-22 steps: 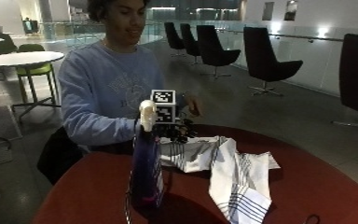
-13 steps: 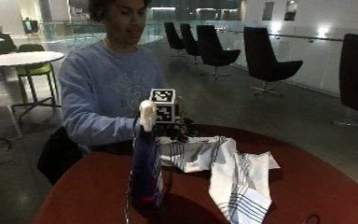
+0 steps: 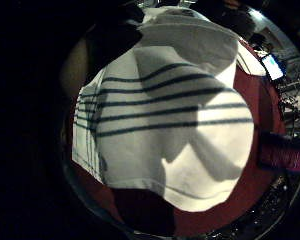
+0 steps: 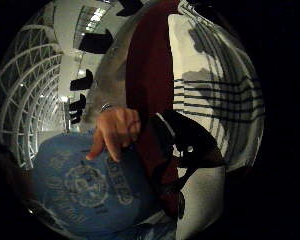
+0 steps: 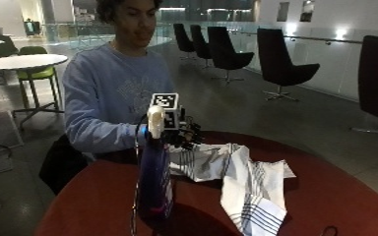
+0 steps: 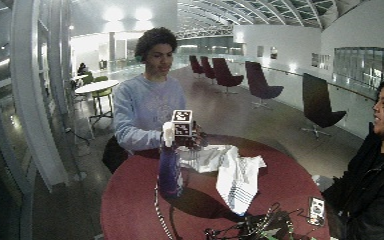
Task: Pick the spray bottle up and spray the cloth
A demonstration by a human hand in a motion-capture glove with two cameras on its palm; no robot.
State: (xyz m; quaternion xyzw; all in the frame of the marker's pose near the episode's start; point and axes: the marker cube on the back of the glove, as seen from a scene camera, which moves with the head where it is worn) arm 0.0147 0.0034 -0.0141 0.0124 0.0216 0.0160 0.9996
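Nothing done yet. Spray bottle point(image 5: 155, 182) stood upright on tabletop point(image 5: 346, 206), untouched, beside striped cloth point(image 5: 251, 189). Gloved right hand point(image 5: 179, 135) hovered over cloth's far end, behind bottle; its fingers' state: couldn't tell. Grasping and spraying both remained.

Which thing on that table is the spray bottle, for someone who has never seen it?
Start at the round red table. Beside the striped white cloth, nearer the camera's side, stands the spray bottle. It is the only upright thing there: a tall dark blue bottle with a pale spray head.
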